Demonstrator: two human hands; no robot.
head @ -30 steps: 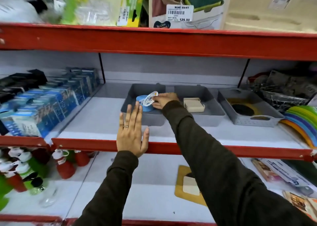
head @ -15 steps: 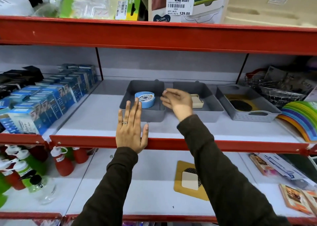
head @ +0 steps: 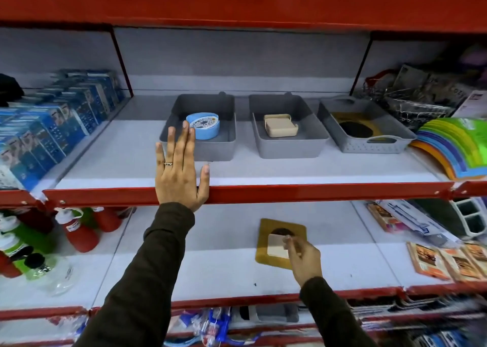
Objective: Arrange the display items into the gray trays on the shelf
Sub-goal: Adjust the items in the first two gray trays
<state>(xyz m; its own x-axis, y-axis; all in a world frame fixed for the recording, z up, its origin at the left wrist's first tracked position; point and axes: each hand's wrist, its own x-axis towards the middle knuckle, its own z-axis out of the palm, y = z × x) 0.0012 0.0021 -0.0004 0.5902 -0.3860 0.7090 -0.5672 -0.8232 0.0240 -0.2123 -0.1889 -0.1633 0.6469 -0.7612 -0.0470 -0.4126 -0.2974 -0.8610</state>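
Three gray trays stand in a row on the middle shelf. The left tray (head: 224,104) holds a blue round item (head: 207,129). A cream square item (head: 279,126) lies in the middle tray (head: 311,121). The right tray (head: 395,128) holds a yellow mat with a dark disc (head: 354,129). My left hand (head: 180,170) rests flat and open on the shelf's front edge, before the left tray. On the lower shelf my right hand (head: 303,257) touches a cream square tile (head: 275,246) lying on a yellow mat (head: 266,254); its grip is unclear.
Blue boxes (head: 52,128) fill the shelf's left side. Colourful mats (head: 458,146) and wire racks (head: 419,104) sit at the right. Red and green bottles (head: 79,236) stand lower left, packets (head: 453,259) lower right. A red shelf lip (head: 316,192) runs across.
My right hand left the blue item in the left tray and dropped to the lower shelf, reaching the cream tile. The view tilted downward. My left hand stayed put.
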